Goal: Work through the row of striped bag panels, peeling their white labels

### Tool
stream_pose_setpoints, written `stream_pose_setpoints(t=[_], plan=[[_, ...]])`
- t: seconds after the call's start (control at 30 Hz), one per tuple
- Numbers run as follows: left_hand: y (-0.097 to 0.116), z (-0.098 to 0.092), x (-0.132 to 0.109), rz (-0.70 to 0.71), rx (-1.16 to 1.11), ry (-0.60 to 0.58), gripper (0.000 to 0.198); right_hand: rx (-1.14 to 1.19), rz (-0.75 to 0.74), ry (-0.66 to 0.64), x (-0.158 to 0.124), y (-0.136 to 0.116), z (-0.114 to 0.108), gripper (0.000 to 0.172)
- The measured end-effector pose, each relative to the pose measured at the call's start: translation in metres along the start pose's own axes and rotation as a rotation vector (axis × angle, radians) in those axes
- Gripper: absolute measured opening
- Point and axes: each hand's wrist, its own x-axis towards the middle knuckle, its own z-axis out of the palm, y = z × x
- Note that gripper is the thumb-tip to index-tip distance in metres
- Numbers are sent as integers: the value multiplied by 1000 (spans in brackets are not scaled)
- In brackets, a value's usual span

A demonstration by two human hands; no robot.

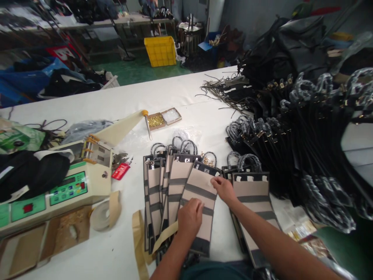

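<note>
1. White surface (186, 93) fills most of the frame; cluttered workshop floor and a yellow crate (160, 50) along the top.
2. Left hand (190, 218), lower centre, lies palm down with fingers curled on the top beige panel (201, 190), which has dark stripes. A strip of tan tape (163, 235) runs out from under the hand to the left.
3. Right hand (223, 189) pinches the panel's upper right edge, fingers narrow.
4. The panel tops a fanned stack of like panels (163, 182) at centre.
5. Black strap pile (305, 147) at right; tape machine (67, 186) and tape roll (106, 212) at left.
</note>
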Motion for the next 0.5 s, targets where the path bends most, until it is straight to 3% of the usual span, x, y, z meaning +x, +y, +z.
stream_pose_setpoints(t=[0.1,0.2,0.27,0.37,0.5], plan=[[-15,9,5,-202,-267,-17,23,46,45,23,35,8,4,33],[-28,14,8,-290,-421,-45,15,14,14,50,60,11,11,34],[-34,17,9,-309,-457,-44,8,-16,-5,62,69,12,16,34],[-41,23,9,-320,-509,-30,23,-65,-30,80,73,17,22,31],[-46,28,9,-300,-509,-1,19,-82,-37,125,72,22,26,33]])
